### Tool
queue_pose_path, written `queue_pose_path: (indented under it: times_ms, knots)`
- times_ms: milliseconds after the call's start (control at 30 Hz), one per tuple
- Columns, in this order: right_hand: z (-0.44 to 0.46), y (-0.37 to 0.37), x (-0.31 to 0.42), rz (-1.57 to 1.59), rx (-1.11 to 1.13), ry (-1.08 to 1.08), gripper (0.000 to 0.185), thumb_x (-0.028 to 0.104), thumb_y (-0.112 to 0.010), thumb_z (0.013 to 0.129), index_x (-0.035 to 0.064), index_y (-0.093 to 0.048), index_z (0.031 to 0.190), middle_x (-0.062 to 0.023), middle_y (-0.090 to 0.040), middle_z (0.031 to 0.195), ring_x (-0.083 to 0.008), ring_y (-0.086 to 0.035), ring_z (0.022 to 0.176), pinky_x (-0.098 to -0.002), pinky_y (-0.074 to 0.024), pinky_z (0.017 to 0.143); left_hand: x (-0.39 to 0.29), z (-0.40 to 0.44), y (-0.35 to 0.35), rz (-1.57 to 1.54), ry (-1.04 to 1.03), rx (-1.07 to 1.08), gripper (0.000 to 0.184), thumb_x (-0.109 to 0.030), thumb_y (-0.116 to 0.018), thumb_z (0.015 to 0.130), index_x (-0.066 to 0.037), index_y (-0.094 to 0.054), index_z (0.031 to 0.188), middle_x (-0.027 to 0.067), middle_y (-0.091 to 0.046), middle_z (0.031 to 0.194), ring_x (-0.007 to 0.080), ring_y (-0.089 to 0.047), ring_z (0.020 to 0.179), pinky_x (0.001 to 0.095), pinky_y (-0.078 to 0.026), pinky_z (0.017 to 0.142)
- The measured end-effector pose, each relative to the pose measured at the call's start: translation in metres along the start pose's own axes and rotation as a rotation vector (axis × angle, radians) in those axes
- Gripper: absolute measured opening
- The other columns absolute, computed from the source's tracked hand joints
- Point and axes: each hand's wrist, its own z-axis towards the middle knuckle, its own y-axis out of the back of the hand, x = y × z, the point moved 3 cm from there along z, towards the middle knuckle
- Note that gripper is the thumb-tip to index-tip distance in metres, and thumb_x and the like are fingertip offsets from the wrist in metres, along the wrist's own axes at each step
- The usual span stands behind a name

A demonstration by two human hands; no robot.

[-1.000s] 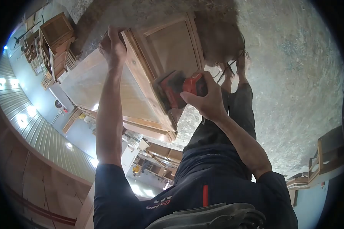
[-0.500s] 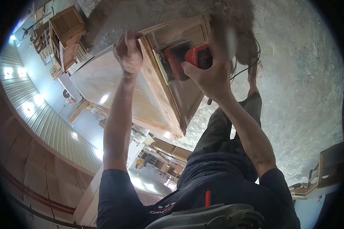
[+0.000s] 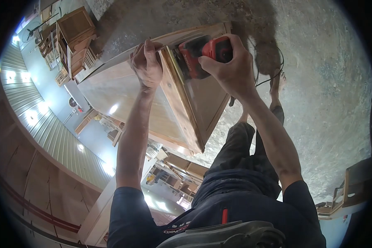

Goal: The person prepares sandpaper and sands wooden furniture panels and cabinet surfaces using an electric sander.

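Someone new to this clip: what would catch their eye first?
Probably the red power tool in the right hand, above centre, at one panelled side of a large wooden piece. Next, the left hand at that piece's upper corner. Bright ceiling lights glare at the far left.

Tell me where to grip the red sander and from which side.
The red sander is probably best held by its rounded end, coming from the right: that end juts away from the wooden rail, while the wider part lies toward it. The right hand wraps that end, thumb on the near side.
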Motion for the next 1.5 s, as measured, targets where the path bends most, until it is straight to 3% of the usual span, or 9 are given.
queue_pose_path:
  times_ms: [300,367,467,567,667,767,800,1300,1500]
  knots:
    - [-0.026,0.001,-0.021,-0.129,0.009,0.029,0.044,0.024,-0.089,0.076,0.0041,-0.068,0.109,-0.0063,-0.075,0.089,-0.0155,-0.07,0.08,-0.034,-0.0572,0.079,-0.001,0.001,-0.001,0.067,-0.272,-0.059,0.048,-0.029,-0.041,0.113,-0.004,-0.071,0.087,0.0146,-0.073,0.082,0.0393,-0.068,0.067,0.0479,-0.05,0.063]
    - [-0.043,0.001,-0.03,-0.078,0.02,0.029,0.048,0.03,-0.087,0.07,0.004,-0.067,0.106,-0.0149,-0.076,0.094,-0.0315,-0.075,0.082,-0.0451,-0.0595,0.079,0.004,0.003,-0.001,-0.064,-0.186,-0.015,0.038,-0.026,-0.044,0.112,-0.003,-0.07,0.097,0.0157,-0.073,0.082,0.0398,-0.068,0.067,0.0476,-0.05,0.061]
    - [-0.076,0.002,-0.047,-0.055,0.052,-0.021,0.046,0.028,-0.087,0.071,0.0056,-0.065,0.105,-0.0159,-0.075,0.094,-0.0326,-0.075,0.081,-0.0457,-0.0596,0.077,0.018,0.008,-0.003,0.003,-0.476,-0.079,0.011,-0.009,-0.058,0.104,-0.004,-0.067,0.108,0.0156,-0.07,0.078,0.0369,-0.064,0.061,0.0452,-0.048,0.054]
    - [-0.113,0.0,-0.073,-0.099,0.052,-0.021,0.049,0.027,-0.087,0.072,0.0057,-0.062,0.109,-0.0161,-0.074,0.093,-0.0351,-0.076,0.082,-0.0469,-0.06,0.076,0.012,0.004,-0.003,0.04,-0.73,-0.195,0.024,0.007,-0.065,0.094,-0.006,-0.067,0.114,0.014,-0.067,0.075,0.0342,-0.057,0.055,0.0419,-0.044,0.048]
    - [-0.149,0.001,-0.094,-0.068,0.07,-0.054,0.055,0.027,-0.087,0.072,0.0059,-0.059,0.114,-0.0163,-0.073,0.096,-0.0374,-0.076,0.082,-0.0484,-0.06,0.076,0.005,0.006,-0.001,-0.142,-0.097,0.046,0.03,-0.028,-0.064,0.107,0.0,-0.073,0.1,0.0099,-0.073,0.082,0.0216,-0.067,0.07,0.0348,-0.054,0.067]
    - [-0.186,0.0,-0.111,-0.112,0.042,-0.027,0.057,0.026,-0.087,0.073,0.006,-0.057,0.117,-0.017,-0.071,0.1,-0.0383,-0.075,0.084,-0.0503,-0.0597,0.076,0.007,-0.002,-0.007,-0.451,-0.038,0.064,0.028,-0.023,-0.055,0.114,-0.001,-0.072,0.12,-0.0016,-0.068,0.098,0.0085,-0.059,0.086,0.0286,-0.048,0.075]
    - [-0.2,0.0,-0.119,-0.109,0.039,-0.032,0.057,0.026,-0.087,0.073,0.006,-0.057,0.117,-0.017,-0.071,0.1,-0.0383,-0.075,0.084,-0.0503,-0.0597,0.076,-0.011,-0.004,-0.003,-0.396,-0.035,0.065,0.032,-0.024,-0.057,0.113,-0.003,-0.072,0.094,-0.0062,-0.059,0.078,0.006,-0.049,0.074,0.0278,-0.04,0.065]
    - [-0.355,0.025,-0.205,-0.284,0.218,-0.07,0.068,0.029,-0.087,0.074,0.0016,-0.058,0.13,-0.0182,-0.066,0.107,-0.0374,-0.072,0.091,-0.0472,-0.0587,0.082,0.002,0.002,-0.008,-0.185,0.113,-0.014,0.029,-0.031,-0.067,0.104,-0.006,-0.077,0.094,-0.0034,-0.063,0.076,0.0069,-0.054,0.072,0.0297,-0.044,0.064]
    - [-0.314,0.022,-0.18,0.181,0.297,-0.19,0.072,0.025,-0.09,0.073,0.0002,-0.061,0.134,-0.0164,-0.069,0.109,-0.0266,-0.071,0.096,-0.0382,-0.057,0.089,0.029,0.012,-0.014,-0.135,0.1,0.034,0.024,-0.025,-0.064,0.104,-0.006,-0.075,0.094,-0.0039,-0.064,0.08,0.0069,-0.055,0.076,0.0293,-0.045,0.065]
